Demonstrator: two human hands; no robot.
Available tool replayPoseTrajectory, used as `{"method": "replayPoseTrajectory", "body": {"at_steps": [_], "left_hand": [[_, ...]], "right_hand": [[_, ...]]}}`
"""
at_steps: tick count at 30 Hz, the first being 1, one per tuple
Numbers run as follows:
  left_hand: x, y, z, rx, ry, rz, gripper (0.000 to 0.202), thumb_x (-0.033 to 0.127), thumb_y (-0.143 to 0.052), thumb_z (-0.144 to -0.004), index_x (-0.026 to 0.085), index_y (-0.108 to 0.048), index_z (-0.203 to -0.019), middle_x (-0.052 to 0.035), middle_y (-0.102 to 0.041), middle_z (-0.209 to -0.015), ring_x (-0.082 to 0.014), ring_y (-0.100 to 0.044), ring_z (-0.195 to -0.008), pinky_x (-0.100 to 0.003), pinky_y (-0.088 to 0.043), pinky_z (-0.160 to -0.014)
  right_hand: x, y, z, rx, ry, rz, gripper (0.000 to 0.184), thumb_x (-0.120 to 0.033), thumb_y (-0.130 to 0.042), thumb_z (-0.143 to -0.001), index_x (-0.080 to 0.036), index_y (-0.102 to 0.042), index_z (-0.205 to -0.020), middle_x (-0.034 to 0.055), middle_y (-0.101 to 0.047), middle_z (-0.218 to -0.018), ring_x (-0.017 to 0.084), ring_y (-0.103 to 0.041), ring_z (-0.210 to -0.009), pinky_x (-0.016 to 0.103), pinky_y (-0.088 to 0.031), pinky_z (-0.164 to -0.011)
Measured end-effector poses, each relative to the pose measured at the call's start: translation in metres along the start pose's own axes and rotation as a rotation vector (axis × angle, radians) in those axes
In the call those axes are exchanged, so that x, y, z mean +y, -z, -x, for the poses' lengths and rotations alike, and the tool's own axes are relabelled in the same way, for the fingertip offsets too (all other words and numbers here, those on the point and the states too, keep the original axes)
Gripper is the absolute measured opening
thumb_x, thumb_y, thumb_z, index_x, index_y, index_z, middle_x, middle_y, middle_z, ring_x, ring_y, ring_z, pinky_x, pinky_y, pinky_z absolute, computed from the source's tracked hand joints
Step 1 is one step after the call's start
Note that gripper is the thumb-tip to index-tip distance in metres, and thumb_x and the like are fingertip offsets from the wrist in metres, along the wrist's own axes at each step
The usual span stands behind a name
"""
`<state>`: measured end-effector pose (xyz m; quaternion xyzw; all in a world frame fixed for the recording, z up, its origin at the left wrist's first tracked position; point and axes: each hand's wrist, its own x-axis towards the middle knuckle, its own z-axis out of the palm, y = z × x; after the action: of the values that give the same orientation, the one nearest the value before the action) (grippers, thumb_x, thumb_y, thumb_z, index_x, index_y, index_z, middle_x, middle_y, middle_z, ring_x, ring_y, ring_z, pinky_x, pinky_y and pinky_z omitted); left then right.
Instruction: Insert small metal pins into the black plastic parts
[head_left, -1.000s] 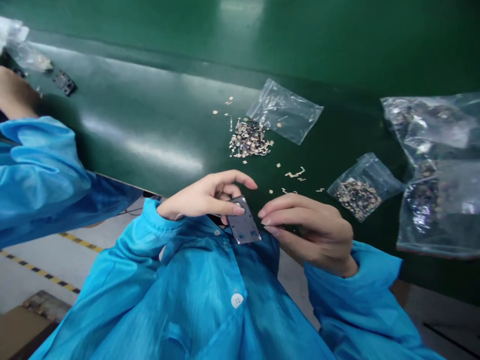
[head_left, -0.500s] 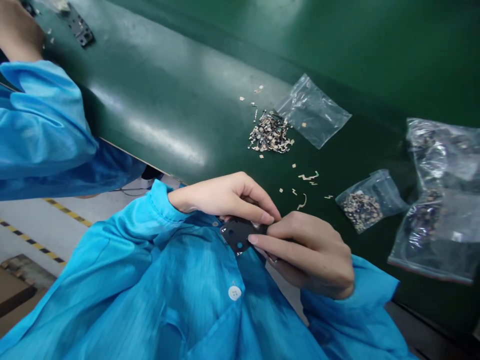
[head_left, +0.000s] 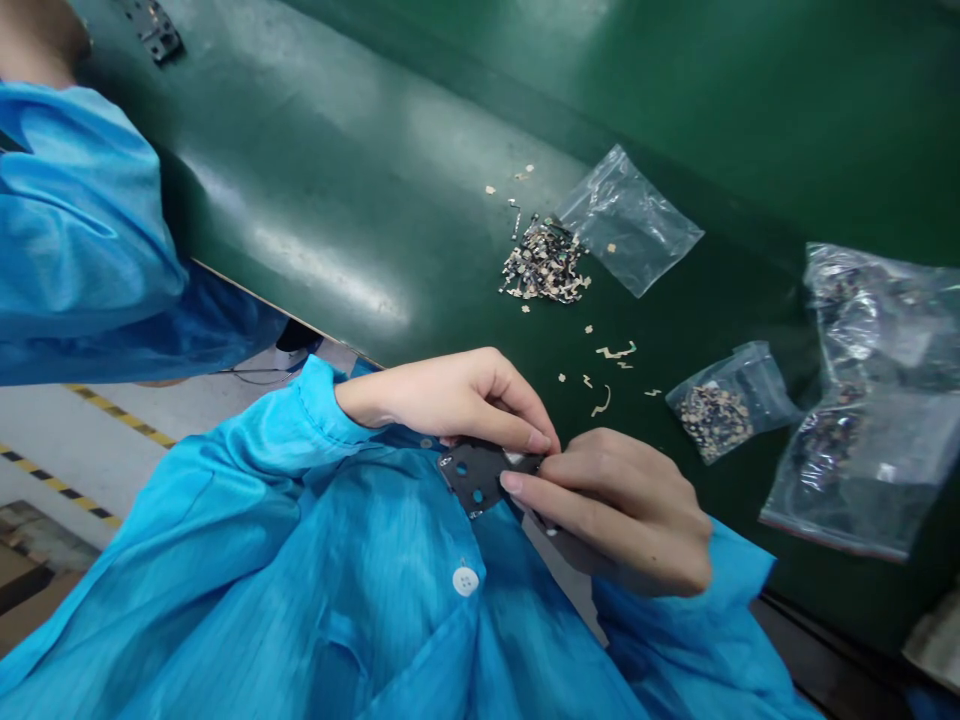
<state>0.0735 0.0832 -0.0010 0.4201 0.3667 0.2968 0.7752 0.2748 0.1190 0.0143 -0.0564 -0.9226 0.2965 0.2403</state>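
- left hand (head_left: 450, 400): grip closed on black perforated plate (head_left: 474, 477), top edge
- right hand (head_left: 622, 510): grip closed on same plate, right end
- loose small parts (head_left: 544, 262), plastic bag (head_left: 628, 222) on green surface (head_left: 420, 130), beyond hands

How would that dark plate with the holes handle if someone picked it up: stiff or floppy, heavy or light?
The dark plate is probably stiff: it shows no visible sag between the left hand and right hand. It looks thin, so it is likely light for its size, though its material cannot be told.
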Motion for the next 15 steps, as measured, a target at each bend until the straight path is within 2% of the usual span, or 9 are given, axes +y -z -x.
{"method": "replayPoseTrajectory", "body": {"at_steps": [4,10,15], "left_hand": [[-0.0022,0.0006,-0.0005,-0.003,-0.014,-0.016,0.016,0.015,-0.060,-0.082,0.015,-0.077,-0.083,-0.0025,-0.073,-0.072,-0.0108,-0.061,-0.055,-0.018,-0.045,-0.046],[-0.0039,0.0016,-0.0022,-0.020,0.010,-0.034,0.016,0.016,-0.060,-0.083,0.011,-0.075,-0.088,-0.0032,-0.073,-0.075,-0.0096,-0.062,-0.061,-0.017,-0.049,-0.056],[-0.0040,0.0014,-0.0032,-0.004,0.008,-0.043,0.015,0.014,-0.061,-0.083,0.012,-0.075,-0.087,-0.0027,-0.073,-0.075,-0.0099,-0.063,-0.063,-0.018,-0.050,-0.059]], "right_hand": [[0.0015,-0.0033,0.0010,0.002,-0.014,-0.002,0.016,-0.012,-0.056,-0.092,-0.022,-0.064,-0.102,0.0014,-0.063,-0.070,0.014,-0.057,-0.058,0.030,-0.045,-0.052],[0.0016,-0.0084,-0.0002,0.100,0.003,-0.046,0.013,-0.009,-0.058,-0.090,-0.016,-0.065,-0.099,0.0025,-0.062,-0.069,0.013,-0.055,-0.056,0.029,-0.042,-0.049],[0.0011,-0.0082,0.0016,0.048,0.000,-0.027,0.017,-0.007,-0.060,-0.088,-0.016,-0.065,-0.102,0.0046,-0.064,-0.072,0.015,-0.055,-0.060,0.030,-0.044,-0.050]]}}
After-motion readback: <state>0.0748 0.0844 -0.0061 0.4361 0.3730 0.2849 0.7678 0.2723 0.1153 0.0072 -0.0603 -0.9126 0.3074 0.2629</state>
